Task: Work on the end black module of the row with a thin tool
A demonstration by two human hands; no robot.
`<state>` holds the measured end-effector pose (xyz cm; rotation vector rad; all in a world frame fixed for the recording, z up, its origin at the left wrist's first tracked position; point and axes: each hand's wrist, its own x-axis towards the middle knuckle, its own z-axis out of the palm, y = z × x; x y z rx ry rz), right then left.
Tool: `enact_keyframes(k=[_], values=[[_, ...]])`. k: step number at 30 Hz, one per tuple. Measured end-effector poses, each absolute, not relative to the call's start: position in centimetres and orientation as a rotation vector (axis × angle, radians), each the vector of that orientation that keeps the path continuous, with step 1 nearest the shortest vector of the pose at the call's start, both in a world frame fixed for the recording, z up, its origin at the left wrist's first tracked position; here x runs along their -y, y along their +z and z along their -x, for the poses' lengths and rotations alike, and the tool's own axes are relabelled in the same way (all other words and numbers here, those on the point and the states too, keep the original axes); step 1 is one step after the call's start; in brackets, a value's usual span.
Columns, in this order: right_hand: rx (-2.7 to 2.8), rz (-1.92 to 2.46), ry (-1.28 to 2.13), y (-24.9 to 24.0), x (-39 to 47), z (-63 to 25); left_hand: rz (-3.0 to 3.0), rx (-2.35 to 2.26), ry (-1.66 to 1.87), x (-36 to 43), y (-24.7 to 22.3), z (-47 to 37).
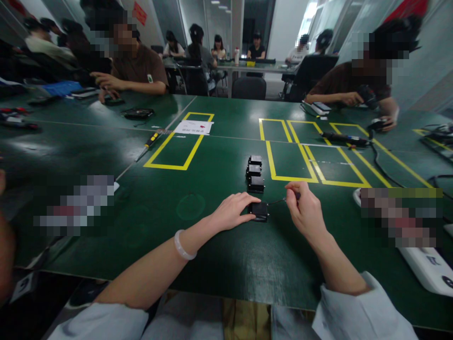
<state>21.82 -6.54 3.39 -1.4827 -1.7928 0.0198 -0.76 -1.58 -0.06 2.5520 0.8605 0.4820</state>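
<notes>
A small black box-shaped part (pixel 260 211) lies on the green table in front of me. My left hand (pixel 234 208) steadies it from the left, thumb along the near side and fingers over the far edge. To its right, my right hand (pixel 305 205) is closed around the end of a thin dark rod (pixel 276 202). The rod's other end reaches the part's right side; whether it is a slim tool or a wire, I cannot tell. Just beyond stand three similar black parts (pixel 255 171) in a row.
Yellow tape rectangles (pixel 295 180) mark the green table (pixel 219 269). White power strips lie left and right (pixel 423 267). A yellow-black screwdriver (pixel 151 140) and a paper sheet (pixel 194 127) lie farther off. Two people work across the table, beside a black tool (pixel 345 138) with a cable.
</notes>
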Motion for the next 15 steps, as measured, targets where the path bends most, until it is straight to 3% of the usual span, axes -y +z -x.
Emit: enact_keyframes(k=[15], values=[[1.805, 1.513, -0.022, 3.22, 6.46, -21.93, -2.545, -0.852, 0.475, 1.52, -0.16, 0.76]])
